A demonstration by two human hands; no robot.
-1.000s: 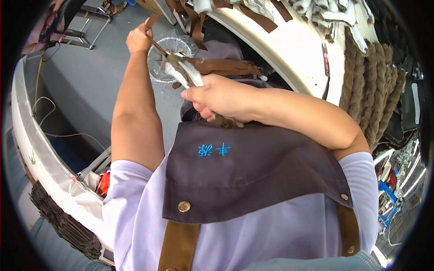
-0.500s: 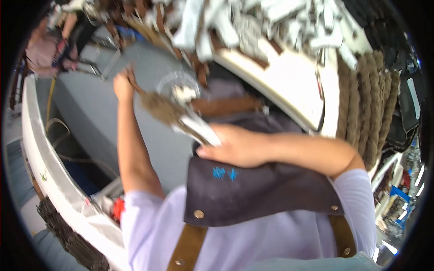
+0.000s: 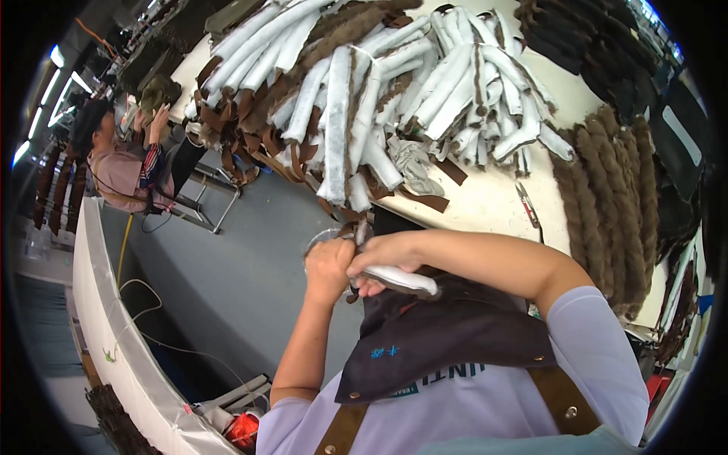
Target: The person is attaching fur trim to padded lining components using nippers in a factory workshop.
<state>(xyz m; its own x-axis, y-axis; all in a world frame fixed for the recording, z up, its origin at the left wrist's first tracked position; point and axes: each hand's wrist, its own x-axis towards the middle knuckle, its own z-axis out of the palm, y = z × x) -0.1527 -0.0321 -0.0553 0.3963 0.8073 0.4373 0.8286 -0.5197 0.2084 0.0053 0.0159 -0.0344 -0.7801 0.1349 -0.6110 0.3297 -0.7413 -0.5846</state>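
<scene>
My left hand and my right hand are together just in front of my chest, above my dark apron. Both grip one rolled white strip with brown fur, which sticks out to the right under my right hand. The strip's far end and a round pale thing behind my left hand are mostly hidden. Just beyond my hands lies a big heap of similar white and brown fur rolls on the pale table.
Dark brown fur strips lie in rows at the table's right side. A small tool rests on the table near them. Another person sits at the far left by a metal stool. A white bench edge runs along the left.
My left hand has come in from its reach out to the left and now meets my right hand on the strip. The view has tilted up toward the table's heap.
</scene>
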